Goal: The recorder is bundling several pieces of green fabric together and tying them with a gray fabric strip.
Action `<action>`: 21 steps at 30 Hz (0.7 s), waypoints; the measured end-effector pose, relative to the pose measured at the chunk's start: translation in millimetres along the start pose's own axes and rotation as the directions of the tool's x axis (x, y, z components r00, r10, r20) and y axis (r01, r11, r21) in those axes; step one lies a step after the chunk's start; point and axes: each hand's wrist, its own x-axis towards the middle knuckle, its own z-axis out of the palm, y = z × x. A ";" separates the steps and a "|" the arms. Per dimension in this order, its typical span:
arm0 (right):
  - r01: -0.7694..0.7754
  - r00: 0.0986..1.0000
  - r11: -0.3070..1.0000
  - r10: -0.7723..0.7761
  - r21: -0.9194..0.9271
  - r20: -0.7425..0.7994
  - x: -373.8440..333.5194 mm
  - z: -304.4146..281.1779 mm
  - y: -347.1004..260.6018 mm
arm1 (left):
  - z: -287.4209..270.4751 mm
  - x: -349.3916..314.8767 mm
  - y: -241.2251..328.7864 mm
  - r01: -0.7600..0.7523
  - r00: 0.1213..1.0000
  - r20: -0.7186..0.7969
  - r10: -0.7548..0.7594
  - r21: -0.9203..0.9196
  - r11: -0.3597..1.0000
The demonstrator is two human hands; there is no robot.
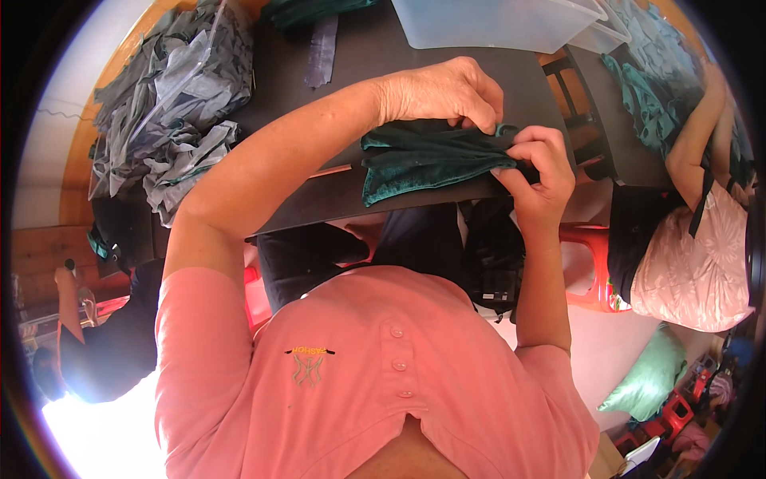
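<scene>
A dark green velvet cloth piece (427, 162) lies gathered in folds at the table's near edge, its wider end spread to the left. My left hand (447, 92) reaches over it from above, thumb and fingers pinched together at the far right corner of the cloth. Lower and to the right, my right hand (544, 164) grips the narrow, bunched end between thumb and curled fingers. A small twist of the green velvet shows between the two hands. The fingertips partly cover what they hold.
Grey cloth pieces (179, 80) heap up on the dark table (279, 88) at left. A clear plastic bin (495, 24) stands at the far side, near a grey strip (321, 52). Co-workers sit at right (694, 263) and left (112, 335). A red stool (590, 263) stands at right.
</scene>
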 end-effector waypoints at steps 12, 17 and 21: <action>-0.007 0.997 0.999 0.004 0.036 0.073 5.7 2.9 -2.8 | 7.2 -11.0 -2.3 -0.007 1.000 0.031 0.006 0.014 1.000; -0.113 0.992 0.981 0.121 0.159 -0.042 10.0 -6.8 11.7 | -7.3 -41.1 -7.2 0.003 0.996 -0.088 0.018 0.229 0.973; -0.344 0.932 0.886 0.363 0.312 -0.002 17.1 -6.9 7.4 | 15.6 -69.6 -2.8 -0.079 0.951 -0.176 0.254 0.658 0.749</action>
